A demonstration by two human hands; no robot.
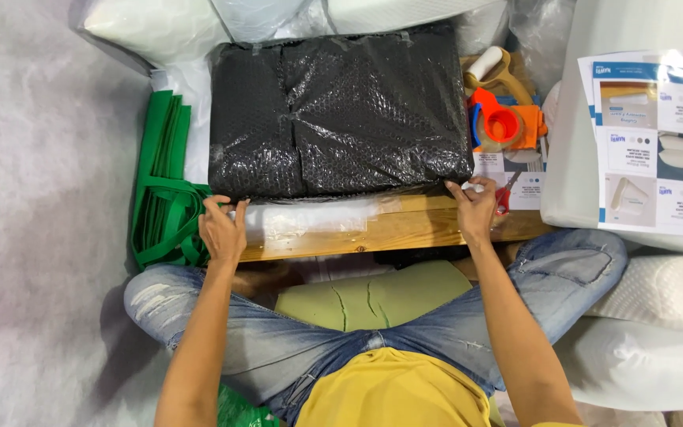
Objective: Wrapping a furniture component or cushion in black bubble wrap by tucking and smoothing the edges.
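glossy black bubble-wrap parcel [340,115], smooth wooden board [389,229]

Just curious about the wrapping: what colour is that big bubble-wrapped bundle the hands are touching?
Black, under shiny bubble wrap; seen in the head view.

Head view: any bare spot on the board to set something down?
Only the wooden board's front strip, between the left hand and right hand. The black parcel fills the rest; tape dispenser and scissors crowd the right.
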